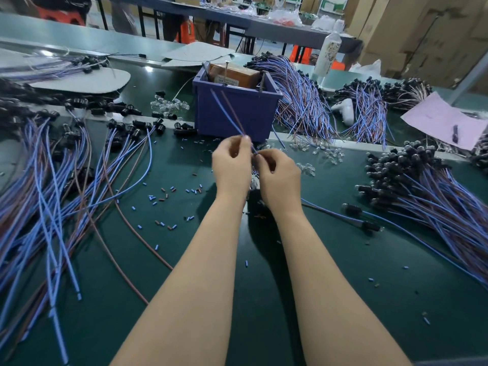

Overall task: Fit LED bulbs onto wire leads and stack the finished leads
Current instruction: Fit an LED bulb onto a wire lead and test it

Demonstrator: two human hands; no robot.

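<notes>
I see L hand grip pinching blue/brown wire lead, wires rising up-left from the pinch. R hand grip curled on lead's lower end, just right of L. Lead pile well right, on surface

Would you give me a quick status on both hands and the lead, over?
Left hand pinching the wire lead, tips up before the purple bin. Right hand curled round its lower end; bulb hidden. Nothing in the way.
</notes>
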